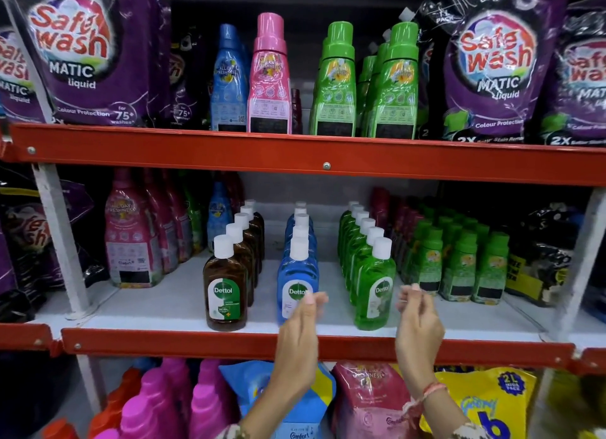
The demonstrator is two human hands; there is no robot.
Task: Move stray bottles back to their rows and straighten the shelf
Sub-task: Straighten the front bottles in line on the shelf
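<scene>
Three rows of Dettol bottles with white caps stand on the white middle shelf (164, 307): brown bottles (226, 284) on the left, blue bottles (295, 274) in the centre, green bottles (373, 284) on the right. Each row runs front to back. My left hand (300, 333) is raised just in front of the front blue bottle, fingers loosely curled, holding nothing. My right hand (418, 320) hovers to the right of the front green bottle, fingers curled and empty, apart from the bottle.
Small green bottles (459, 261) fill the shelf's right side, pink and blue softener bottles (131, 242) its left. The upper shelf carries blue, pink and green bottles (334, 81) between purple Safewash pouches (88, 52). Red shelf edges (196, 340) run across. Pouches and pink bottles sit below.
</scene>
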